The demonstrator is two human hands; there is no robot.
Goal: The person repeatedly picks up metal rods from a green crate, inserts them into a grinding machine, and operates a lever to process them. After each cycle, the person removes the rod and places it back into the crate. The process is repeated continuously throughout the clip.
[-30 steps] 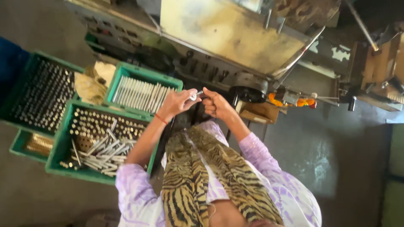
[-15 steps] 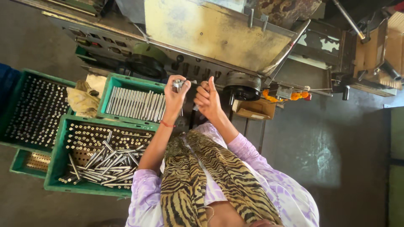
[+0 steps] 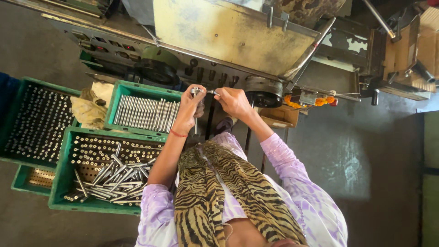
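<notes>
While left hand (image 3: 190,107) grips metal rod (image 3: 195,112), crates (image 3: 137,112) beside

Small metal part (image 3: 197,91) mostly hidden by left hand (image 3: 191,107)

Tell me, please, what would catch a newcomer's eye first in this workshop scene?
Both hands meet at the centre: the left hand and right hand grip a small metal part before the worn yellow machine. At left, green crates brim with shiny metal rods.

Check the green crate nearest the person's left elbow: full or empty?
Partly full: the green crate holds upright metal rods, with more lying loose on top.
</notes>
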